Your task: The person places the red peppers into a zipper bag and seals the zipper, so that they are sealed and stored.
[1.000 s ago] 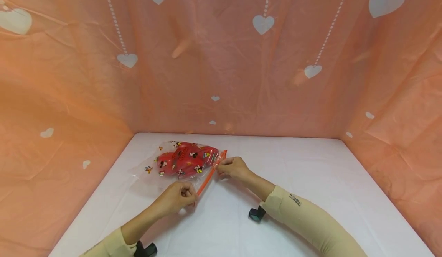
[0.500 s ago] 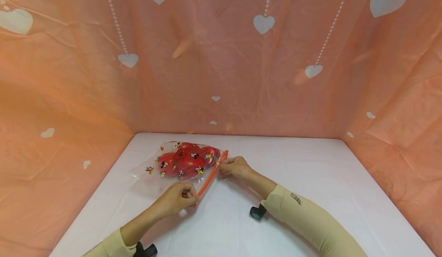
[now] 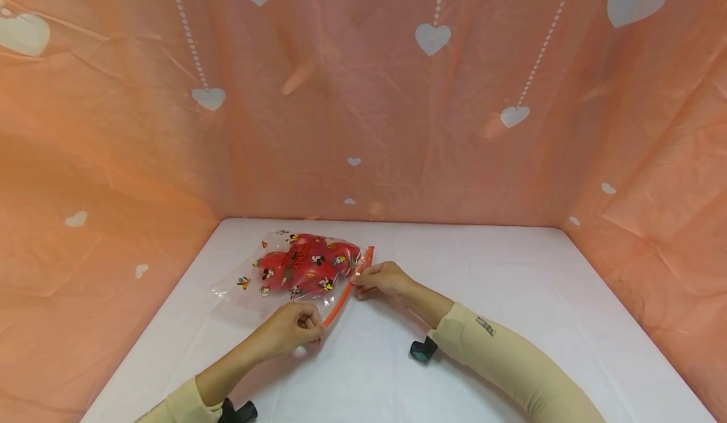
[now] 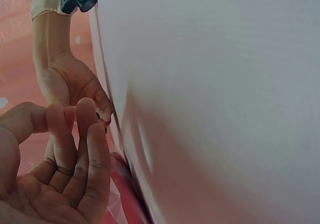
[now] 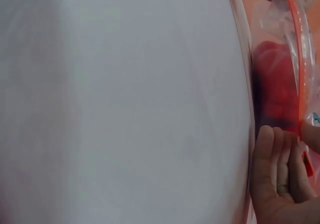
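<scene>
A clear zip bag [image 3: 227, 287] printed with small cartoon figures lies on the left part of the table, its orange zip strip [image 3: 339, 305] facing right. Inside it are rounded red things [image 3: 309, 265], their kind hard to tell through the print. At the strip's near end my left hand [image 3: 289, 328] pinches the corner between thumb and forefinger. Farther up, the thumb and fingers of my right hand [image 3: 384, 280] pinch the same strip. In the right wrist view the zip strip [image 5: 301, 63] runs between both hands; the left wrist view mostly hides the bag behind the fingers.
A white cloth covers the table [image 3: 483, 271]. Peach curtains [image 3: 386, 126] with white hearts enclose its back and sides. A dark wrist device [image 3: 423, 350] sits under the right sleeve, another [image 3: 241, 411] under the left.
My right hand has slid slightly down the zip strip, toward the left hand. The left hand keeps its hold on the near corner, and the bag has hardly moved.
</scene>
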### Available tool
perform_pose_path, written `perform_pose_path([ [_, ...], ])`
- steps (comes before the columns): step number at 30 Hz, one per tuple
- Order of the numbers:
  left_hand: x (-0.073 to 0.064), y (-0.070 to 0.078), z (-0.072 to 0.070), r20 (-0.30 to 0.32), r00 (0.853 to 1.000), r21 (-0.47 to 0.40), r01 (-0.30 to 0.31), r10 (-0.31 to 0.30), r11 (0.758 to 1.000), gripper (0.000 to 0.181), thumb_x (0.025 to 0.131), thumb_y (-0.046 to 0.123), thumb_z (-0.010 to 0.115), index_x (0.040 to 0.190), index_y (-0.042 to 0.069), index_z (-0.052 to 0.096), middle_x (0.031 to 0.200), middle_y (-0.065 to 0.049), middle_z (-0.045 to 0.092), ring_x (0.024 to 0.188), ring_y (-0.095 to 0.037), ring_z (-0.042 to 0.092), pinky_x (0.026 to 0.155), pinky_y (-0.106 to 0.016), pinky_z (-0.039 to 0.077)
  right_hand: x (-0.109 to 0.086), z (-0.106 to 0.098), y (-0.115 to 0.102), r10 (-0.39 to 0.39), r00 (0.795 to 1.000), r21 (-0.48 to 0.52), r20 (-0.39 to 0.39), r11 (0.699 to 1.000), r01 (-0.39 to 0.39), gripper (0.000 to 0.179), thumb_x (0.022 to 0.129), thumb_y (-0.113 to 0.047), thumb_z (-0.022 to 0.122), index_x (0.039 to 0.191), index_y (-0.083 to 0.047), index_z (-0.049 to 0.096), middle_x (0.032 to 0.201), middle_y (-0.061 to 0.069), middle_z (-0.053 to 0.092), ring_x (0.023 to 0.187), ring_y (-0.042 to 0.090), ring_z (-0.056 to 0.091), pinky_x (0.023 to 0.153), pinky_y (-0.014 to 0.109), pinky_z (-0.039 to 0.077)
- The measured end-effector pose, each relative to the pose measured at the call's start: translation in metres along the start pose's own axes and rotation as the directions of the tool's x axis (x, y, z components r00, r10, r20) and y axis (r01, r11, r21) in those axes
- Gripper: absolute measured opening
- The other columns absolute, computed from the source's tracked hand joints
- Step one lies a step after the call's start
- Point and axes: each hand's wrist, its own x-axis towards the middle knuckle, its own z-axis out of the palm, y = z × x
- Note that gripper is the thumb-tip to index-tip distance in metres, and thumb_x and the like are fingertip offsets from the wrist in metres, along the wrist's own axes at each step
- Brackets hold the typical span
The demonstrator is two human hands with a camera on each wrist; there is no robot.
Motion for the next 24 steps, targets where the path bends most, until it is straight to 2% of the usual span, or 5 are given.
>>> perform_pose_path([
  [11, -0.002, 0.0, -0.003, 0.012, 1.0, -0.03, -0.013, 0.013, 0.999, 0.014, 0.097, 0.007, 0.075, 0.084, 0.007, 0.068, 0.076, -0.005, 0.071, 0.07, -0.01, 0.059, 0.065, -0.022, 0.045, 0.003, -0.008, -0.001, 0.03, 1.0, 0.021, 0.003, 0.999, -0.03, 0.017, 0.102, -0.009, 0.074, 0.104, 0.007, 0.077, 0.086, 0.011, 0.08, 0.075, 0.016, 0.078, 0.081, 0.033, 0.064],
  [24, -0.001, 0.0, -0.001, 0.015, 1.0, -0.034, -0.012, 0.013, 0.999, 0.016, 0.096, 0.007, 0.075, 0.083, 0.007, 0.067, 0.074, 0.0, 0.068, 0.07, -0.008, 0.059, 0.066, -0.022, 0.046, 0.003, -0.021, -0.001, 0.017, 0.999, 0.08, -0.032, 0.997, -0.014, 0.012, 0.101, -0.002, 0.072, 0.1, 0.009, 0.075, 0.081, 0.01, 0.077, 0.071, 0.016, 0.076, 0.076, 0.033, 0.064],
])
